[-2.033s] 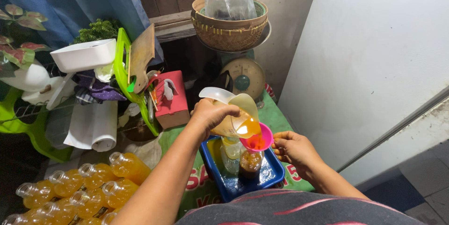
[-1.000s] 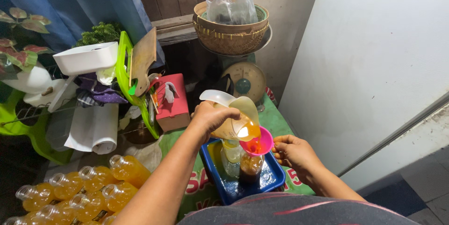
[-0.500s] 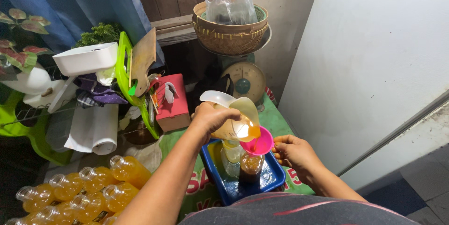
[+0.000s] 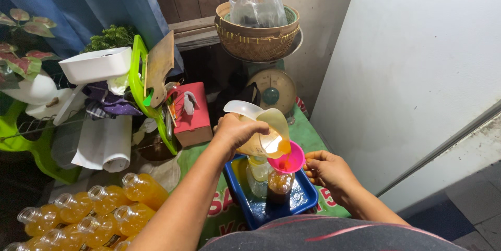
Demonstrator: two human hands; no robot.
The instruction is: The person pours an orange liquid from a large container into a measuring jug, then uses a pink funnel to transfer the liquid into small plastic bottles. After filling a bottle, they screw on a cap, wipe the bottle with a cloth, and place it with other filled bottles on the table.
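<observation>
My left hand (image 4: 236,130) grips a clear plastic jug (image 4: 263,128) tilted to the right, and orange liquid runs from its spout into a pink funnel (image 4: 288,160). The funnel sits in the neck of a small bottle (image 4: 279,184) partly filled with amber liquid. My right hand (image 4: 327,170) holds the funnel's rim from the right. The bottle stands in a blue tray (image 4: 305,199), beside another small clear bottle (image 4: 258,175) with yellowish liquid.
Several filled orange bottles (image 4: 88,214) lie at the lower left. A red box (image 4: 190,112), a green rack with a wooden board (image 4: 159,66), a white tub (image 4: 96,66), a woven basket with a plastic bag (image 4: 258,32), a round scale (image 4: 275,92) and a white wall (image 4: 417,63) surround the spot.
The jug stays tilted over the funnel and the pouring goes on. Both hands hold nearly the same places; the view has shifted slightly.
</observation>
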